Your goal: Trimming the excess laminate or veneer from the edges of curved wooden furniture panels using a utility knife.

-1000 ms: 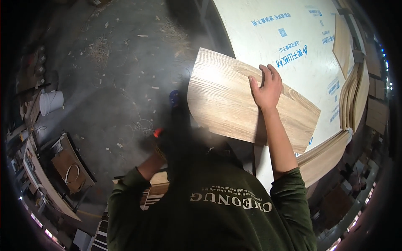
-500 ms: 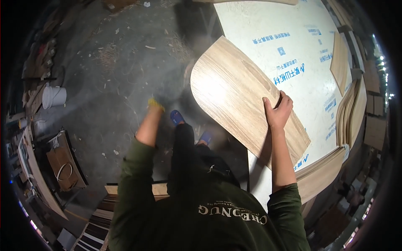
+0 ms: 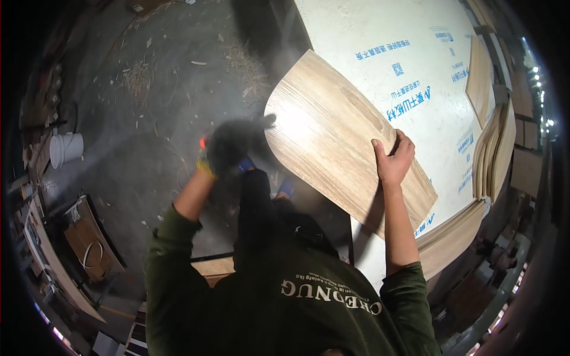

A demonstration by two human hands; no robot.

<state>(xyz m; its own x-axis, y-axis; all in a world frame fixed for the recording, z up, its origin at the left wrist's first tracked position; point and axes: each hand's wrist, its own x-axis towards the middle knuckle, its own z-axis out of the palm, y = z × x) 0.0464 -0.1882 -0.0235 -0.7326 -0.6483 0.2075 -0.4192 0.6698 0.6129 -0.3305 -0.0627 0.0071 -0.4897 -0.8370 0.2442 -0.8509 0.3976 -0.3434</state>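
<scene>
A wood-grain board (image 3: 332,136) with a rounded left end lies slantwise on the white-topped table, that end jutting past the table's left edge. My right hand (image 3: 394,159) is closed on its far right edge, thumb on the top face and fingers curled over the rim. My left hand (image 3: 234,145), in a dark glove with a yellow cuff, is up beside the rounded end. Part of it reaches to the board's rim, though I cannot tell whether it touches. A small red-orange spot shows by the glove. Dark colour and blur hide most of its fingers.
Printed white sheeting covers the table (image 3: 350,29). Stacked curved wooden pieces (image 3: 496,151) line its right side, and more curved panels (image 3: 454,240) lie at the near right. A white bucket (image 3: 66,149) stands left. Shavings (image 3: 139,80) and scraps litter the grey floor.
My left hand has come up from low over the floor toward the board's rounded end. My right hand keeps its hold, and the whole view has shifted slightly.
</scene>
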